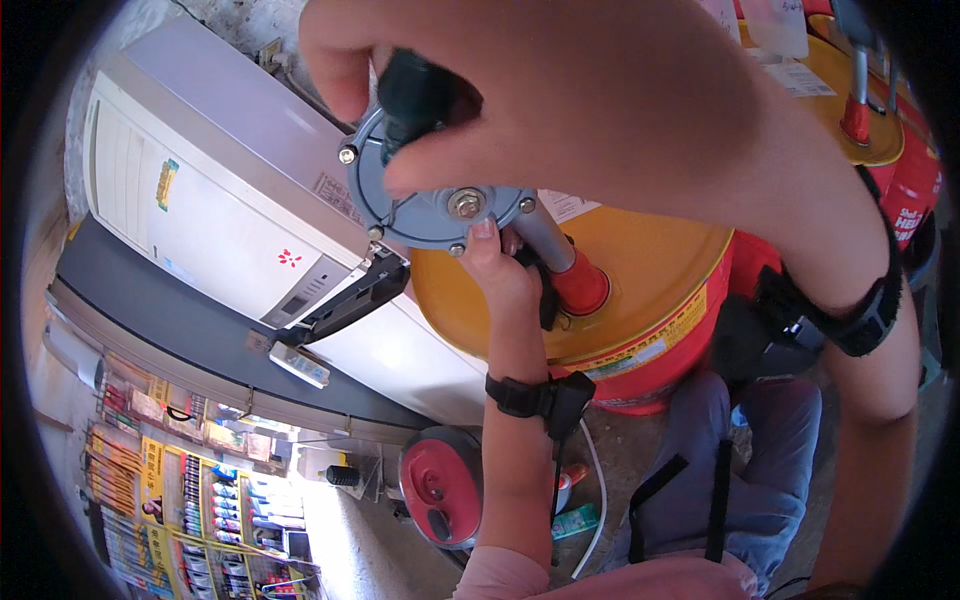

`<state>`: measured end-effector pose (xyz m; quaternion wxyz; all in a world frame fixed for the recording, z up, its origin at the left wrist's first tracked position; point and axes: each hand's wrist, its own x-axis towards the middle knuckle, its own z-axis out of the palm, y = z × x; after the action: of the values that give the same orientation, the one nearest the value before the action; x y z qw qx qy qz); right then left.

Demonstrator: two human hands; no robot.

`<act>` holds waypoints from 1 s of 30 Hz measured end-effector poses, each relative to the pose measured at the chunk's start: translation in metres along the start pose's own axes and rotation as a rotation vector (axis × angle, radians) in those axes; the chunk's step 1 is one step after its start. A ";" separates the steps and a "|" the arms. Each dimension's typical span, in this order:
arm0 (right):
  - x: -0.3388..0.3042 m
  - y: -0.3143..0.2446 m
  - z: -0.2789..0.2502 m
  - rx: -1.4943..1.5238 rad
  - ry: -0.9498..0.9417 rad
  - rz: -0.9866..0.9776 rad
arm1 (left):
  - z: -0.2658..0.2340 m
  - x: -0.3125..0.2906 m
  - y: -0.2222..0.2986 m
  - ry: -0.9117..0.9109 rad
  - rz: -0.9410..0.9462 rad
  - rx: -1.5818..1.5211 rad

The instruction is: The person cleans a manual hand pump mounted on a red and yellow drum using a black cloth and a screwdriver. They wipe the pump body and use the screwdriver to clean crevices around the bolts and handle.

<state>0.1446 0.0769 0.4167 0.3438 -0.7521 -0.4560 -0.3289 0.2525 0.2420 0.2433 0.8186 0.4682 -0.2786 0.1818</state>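
Observation:
A grey round hand pump head [437, 205] with bolts around its rim sits on a metal pipe [548, 240] that goes into a red fitting [583, 288] on top of a yellow-lidded red drum [660, 300]. My right hand [560, 90] is wrapped around the pump's black crank handle [408, 95] above the disc. My left hand [500, 270] reaches up from below, fingertips touching the underside of the pump head beside the pipe. Both wrists carry black straps.
A large white appliance [220, 200] with a black panel stands at the left. A second red drum with a yellow lid [880, 130] is at the upper right. A red and grey wheel-like object [440, 485] and shelves of packaged goods [190, 500] lie below.

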 end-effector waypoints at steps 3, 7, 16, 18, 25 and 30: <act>-0.002 0.002 0.006 0.017 0.008 0.012 | -0.001 -0.001 0.006 -0.068 -0.013 0.028; -0.007 0.001 0.012 0.022 0.030 0.024 | -0.003 0.004 -0.004 -0.006 0.003 0.055; -0.013 -0.002 0.017 0.028 0.046 0.045 | -0.014 0.002 -0.023 0.063 -0.140 -0.152; -0.013 -0.004 0.017 0.027 0.048 0.046 | -0.014 0.003 -0.026 -0.003 -0.045 -0.101; -0.014 -0.008 0.018 0.032 0.045 0.051 | -0.024 0.007 -0.037 -0.050 0.045 -0.076; -0.013 -0.008 0.013 0.041 0.037 0.056 | -0.037 0.013 -0.040 0.065 -0.065 -0.160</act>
<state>0.1349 0.0847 0.4009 0.3766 -0.7512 -0.4350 -0.3233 0.2958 0.2549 0.2102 0.8674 0.4042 -0.2499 0.1476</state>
